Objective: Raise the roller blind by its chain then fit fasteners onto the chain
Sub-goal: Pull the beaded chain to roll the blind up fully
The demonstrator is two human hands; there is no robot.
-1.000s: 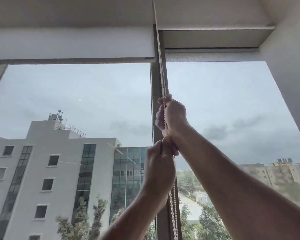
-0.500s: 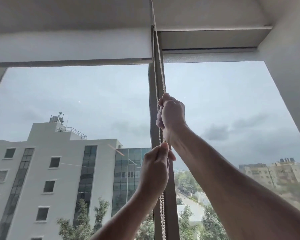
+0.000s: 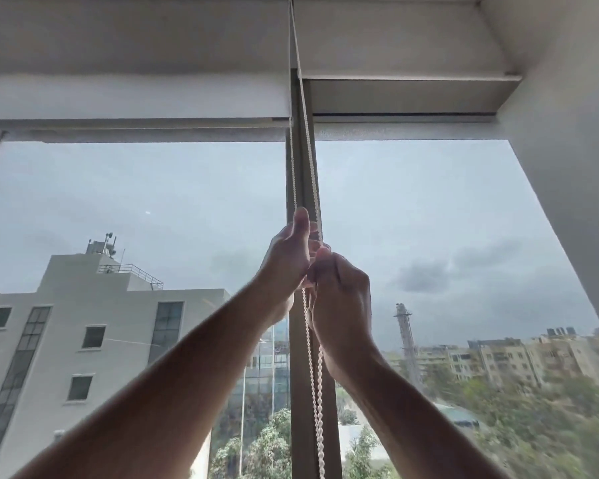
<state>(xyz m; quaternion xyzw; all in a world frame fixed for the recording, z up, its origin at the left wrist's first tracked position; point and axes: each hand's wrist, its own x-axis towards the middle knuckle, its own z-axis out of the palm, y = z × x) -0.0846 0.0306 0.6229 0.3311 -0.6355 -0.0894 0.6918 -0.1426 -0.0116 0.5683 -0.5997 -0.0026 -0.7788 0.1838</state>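
Both hands meet in front of the window's central post [image 3: 300, 375]. The right hand [image 3: 339, 299] curls around the bead chain [image 3: 313, 375]; the left hand [image 3: 286, 264], just above, pinches it. Beyond, the roller blind [image 3: 135, 98] sits raised at the window's top edge.

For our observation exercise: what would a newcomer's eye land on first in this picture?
Two bare hands meet at the centre, the left hand and right hand both gripping the white beaded blind chain in front of the grey window mullion. The white roller blind sits raised at top left.
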